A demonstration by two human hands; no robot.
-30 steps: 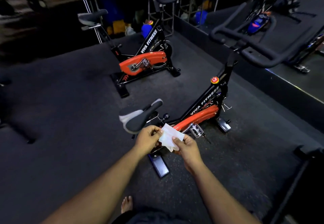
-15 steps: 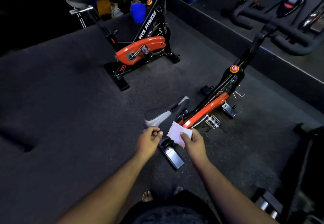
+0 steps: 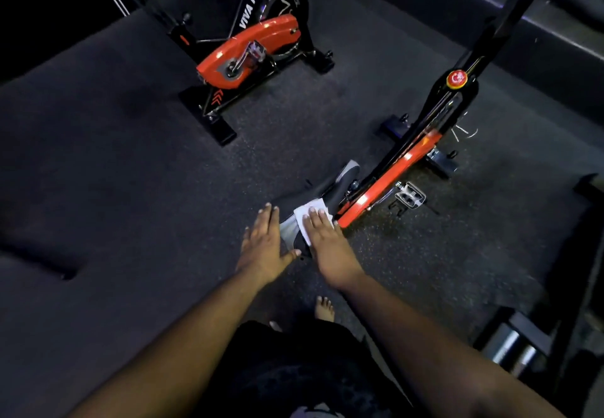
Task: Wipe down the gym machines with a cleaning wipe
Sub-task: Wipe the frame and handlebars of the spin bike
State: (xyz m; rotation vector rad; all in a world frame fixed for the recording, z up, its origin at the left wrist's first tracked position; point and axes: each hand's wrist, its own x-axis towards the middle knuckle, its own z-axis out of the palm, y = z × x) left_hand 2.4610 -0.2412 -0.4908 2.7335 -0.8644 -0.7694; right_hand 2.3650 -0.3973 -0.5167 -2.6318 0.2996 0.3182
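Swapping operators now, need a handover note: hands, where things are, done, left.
Right hand: flat, fingers straight, pressing the white wipe onto the near bike's saddle.
Left hand: open, at the saddle's left edge, holding nothing.
Done: wipe is out and on the saddle.
Left: cannot tell how much of the saddle is wiped; then the near bike's orange frame and the second bike farther back.
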